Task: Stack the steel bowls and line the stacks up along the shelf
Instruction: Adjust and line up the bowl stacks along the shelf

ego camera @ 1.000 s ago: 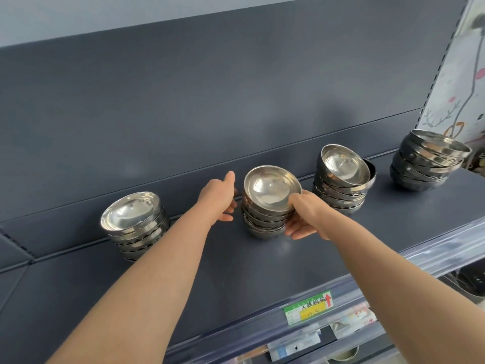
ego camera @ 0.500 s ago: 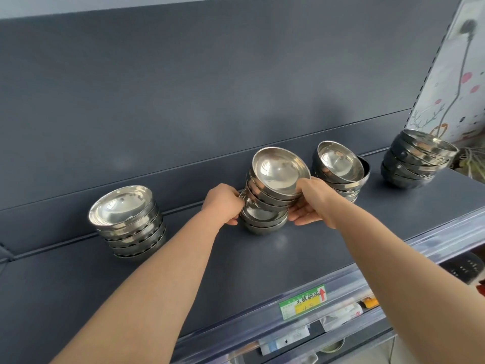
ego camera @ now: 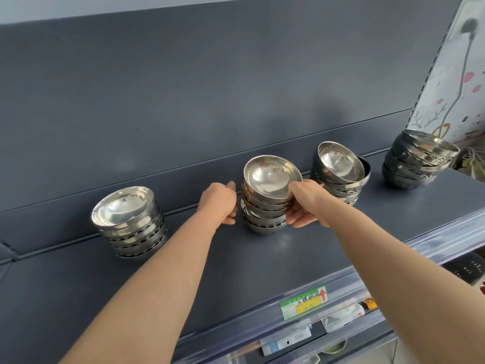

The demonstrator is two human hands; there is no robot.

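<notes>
Four stacks of steel bowls stand along the dark shelf (ego camera: 236,271). The middle stack (ego camera: 267,195) has its top bowl tipped toward me. My right hand (ego camera: 307,203) grips this stack's right side, thumb on the top rim and fingers lower down. Just left of the stack is my left hand (ego camera: 219,203), fingers loosely curled, a narrow gap away from the bowls. The left stack (ego camera: 128,219) stands neat. In the third stack (ego camera: 338,177) the top bowl sits crooked. The far right stack (ego camera: 417,164) leans.
The shelf's dark back panel (ego camera: 236,101) rises straight behind the stacks. A green and yellow price label (ego camera: 303,302) sits on the clear front rail. A patterned wall (ego camera: 451,88) closes the right end. A lower shelf holds more goods.
The upper bowls, lifted and tilted half a second ago, now rest on the lower bowls as one stack. My left hand has come off the lower bowls.
</notes>
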